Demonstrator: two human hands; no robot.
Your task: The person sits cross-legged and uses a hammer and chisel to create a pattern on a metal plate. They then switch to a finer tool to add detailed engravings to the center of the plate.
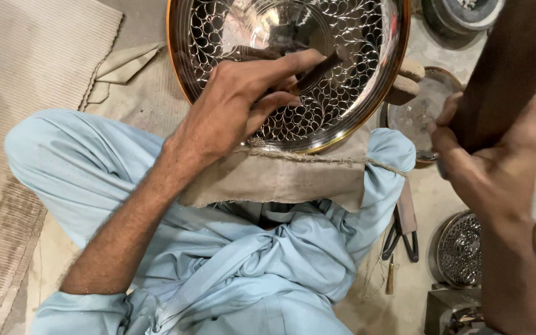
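At the bottom of the frame are the person's crossed legs in light blue trousers. Over the lap lies a piece of beige cloth with a frayed edge, and its upper part runs under a large round metal tray.

The left hand comes up from the lower left and rests on the tray near the centre of the frame. Its fingers are closed around a thin dark punch, which slants up and to the right, its tip over the engraved leaf pattern. The tray fills the upper middle of the frame, shiny silver with a copper-coloured rim.

At the right edge, the right hand is wrapped tight on a thick dark wooden handle that rises to the upper right corner; its head is out of view.

Between the tray and the right hand stands a small glass bowl. On the floor at the lower right lie dark pliers, and beside them sits a small patterned metal dish. A ribbed mat covers the upper left.
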